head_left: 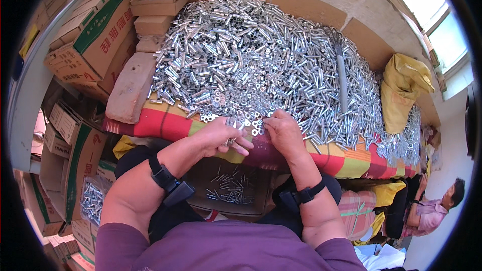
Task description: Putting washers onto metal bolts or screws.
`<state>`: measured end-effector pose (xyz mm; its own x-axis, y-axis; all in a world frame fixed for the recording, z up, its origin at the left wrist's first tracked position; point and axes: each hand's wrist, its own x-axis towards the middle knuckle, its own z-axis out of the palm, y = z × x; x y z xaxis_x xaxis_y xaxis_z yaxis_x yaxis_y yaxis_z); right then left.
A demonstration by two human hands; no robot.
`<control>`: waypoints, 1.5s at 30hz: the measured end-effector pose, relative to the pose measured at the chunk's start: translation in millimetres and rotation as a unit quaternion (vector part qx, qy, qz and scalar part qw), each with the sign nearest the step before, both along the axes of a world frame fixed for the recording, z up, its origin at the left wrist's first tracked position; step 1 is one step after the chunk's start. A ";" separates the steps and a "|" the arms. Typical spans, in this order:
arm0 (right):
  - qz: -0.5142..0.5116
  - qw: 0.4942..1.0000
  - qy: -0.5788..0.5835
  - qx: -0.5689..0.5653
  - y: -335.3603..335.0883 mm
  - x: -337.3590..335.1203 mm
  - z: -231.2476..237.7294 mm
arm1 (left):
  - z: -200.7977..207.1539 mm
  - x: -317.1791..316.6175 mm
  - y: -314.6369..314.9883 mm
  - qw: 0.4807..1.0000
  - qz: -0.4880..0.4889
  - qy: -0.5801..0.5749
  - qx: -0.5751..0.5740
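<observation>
- Left hand (232, 133): fingers half-curled, palm cradling several small metal pieces (231, 140), presumably to keep them from dropping.
- Right hand (282, 129): fingers bunched at the washers (254, 132); cannot tell whether they are fully closed or grip 1.
- Washers: loose at the pile's near edge, between the 2 hands, within easy reach.
- Pile of metal sleeves and bolts (226, 45): heaped on the cloth-covered counter (168, 124).
- Cardboard strips (315, 4) line the far side and a block (131, 88) the left, apparently containing spillage.
</observation>
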<state>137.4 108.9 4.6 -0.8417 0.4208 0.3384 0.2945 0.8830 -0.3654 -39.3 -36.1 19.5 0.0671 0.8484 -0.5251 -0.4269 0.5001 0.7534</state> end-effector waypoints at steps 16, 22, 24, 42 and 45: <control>-0.080 0.976 0.125 -0.159 -17.2 -10.2 -5.4 | -20.4 28.7 21.9 0.963 0.125 0.196 0.139; -0.094 0.924 0.156 -0.338 -34.5 -4.9 8.6 | -19.5 29.2 19.0 0.968 0.111 0.173 0.146; 0.013 0.974 0.227 -0.011 -33.6 -7.7 7.1 | -19.0 29.1 16.4 0.968 0.121 0.164 0.143; -0.095 0.972 0.132 -0.172 -17.3 -20.8 -2.3 | -25.9 15.3 20.0 0.956 0.185 0.172 0.150; -0.085 0.877 0.211 -0.424 -25.0 -20.9 -3.3 | -28.3 19.7 20.2 0.947 0.166 0.210 0.176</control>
